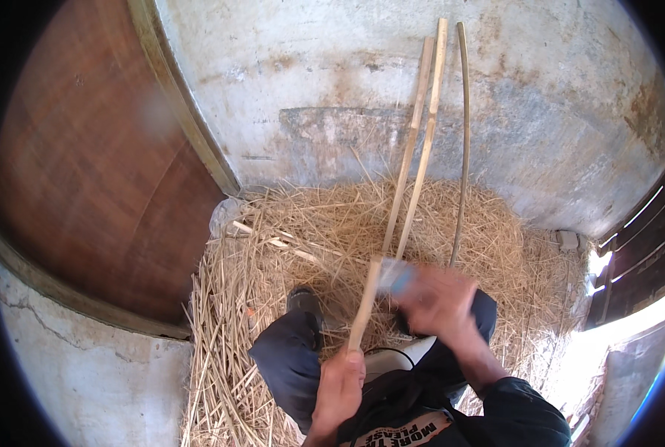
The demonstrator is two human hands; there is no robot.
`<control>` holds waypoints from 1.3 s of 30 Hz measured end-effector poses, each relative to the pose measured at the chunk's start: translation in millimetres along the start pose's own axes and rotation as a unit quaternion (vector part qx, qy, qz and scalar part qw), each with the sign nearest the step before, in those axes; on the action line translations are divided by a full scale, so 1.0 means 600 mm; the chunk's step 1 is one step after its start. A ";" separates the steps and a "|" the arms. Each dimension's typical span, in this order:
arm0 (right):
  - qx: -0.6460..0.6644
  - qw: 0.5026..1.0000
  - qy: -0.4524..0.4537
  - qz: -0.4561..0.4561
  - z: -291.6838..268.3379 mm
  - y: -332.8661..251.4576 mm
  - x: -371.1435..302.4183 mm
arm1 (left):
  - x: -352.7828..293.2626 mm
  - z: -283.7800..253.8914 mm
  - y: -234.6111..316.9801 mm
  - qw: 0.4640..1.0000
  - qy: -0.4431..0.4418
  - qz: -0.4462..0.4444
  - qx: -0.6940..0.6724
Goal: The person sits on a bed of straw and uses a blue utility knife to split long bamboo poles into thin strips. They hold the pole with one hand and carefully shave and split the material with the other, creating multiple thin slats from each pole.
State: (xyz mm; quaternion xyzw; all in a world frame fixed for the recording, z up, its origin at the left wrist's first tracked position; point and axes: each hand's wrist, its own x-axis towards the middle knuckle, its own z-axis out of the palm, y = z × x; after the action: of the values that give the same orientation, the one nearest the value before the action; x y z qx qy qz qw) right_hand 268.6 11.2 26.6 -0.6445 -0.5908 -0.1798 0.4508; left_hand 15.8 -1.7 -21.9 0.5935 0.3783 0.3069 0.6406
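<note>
My left hand [340, 380] is closed around the lower end of a pale wooden stick [364, 309], which slants up and away in front of me. My right hand [440, 298], smeared by motion, is curled around a blurred tool [394, 277] with a greyish flat part and a bit of blue. That tool is at the stick's upper part; whether it touches is too blurred to tell. Just beyond, two long pale strips [431, 112] lean on the wall. I cannot tell whether the held stick joins one of them.
A thin, darker rod [464, 134] leans against the stained wall [332, 74]. Straw and split shavings [295, 216] cover the floor around my legs. A brown door panel [109, 149] stands at left; dark slats [638, 246] are at right. I sit on a pale seat [392, 360].
</note>
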 end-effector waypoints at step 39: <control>0.106 0.957 -0.270 -0.034 -0.048 0.022 0.004 | 0.028 -0.047 0.034 0.970 -0.058 -0.132 -0.198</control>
State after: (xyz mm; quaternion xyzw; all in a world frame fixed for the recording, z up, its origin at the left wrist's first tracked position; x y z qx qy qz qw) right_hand 289.8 -8.8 38.5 -0.5973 -0.7276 0.0490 0.3337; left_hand 1.7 29.6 -4.2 0.4164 0.3473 0.2540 0.8009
